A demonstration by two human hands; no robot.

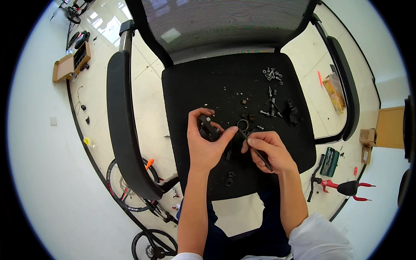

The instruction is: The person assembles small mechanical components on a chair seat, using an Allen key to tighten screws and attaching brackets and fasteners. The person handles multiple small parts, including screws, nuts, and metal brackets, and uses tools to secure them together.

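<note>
My left hand (pixel 203 147) is closed around a chunky black part (pixel 208 129), its exact kind unclear. In my right hand (pixel 272 151) is a thin dark strip-like piece (pixel 262 158), gripped between thumb and fingers and slanting up toward my left thumb. The tip of that thumb meets or nearly meets the strip's upper end. Both hands are above the black seat of an office chair (pixel 195 91). Just beyond the fingers lies a metal ring (pixel 242 125). Nearer me on the seat rests a small black clamp-like part (pixel 229 179).
Several bolts (pixel 272 74) sit at the seat's far right, with more screws and a black bracket (pixel 293 112) below them. Armrests (pixel 119 125) flank the seat. On the floor are bicycle wheels (pixel 130 186), an open cardboard box (pixel 65 69) and a green case (pixel 330 162).
</note>
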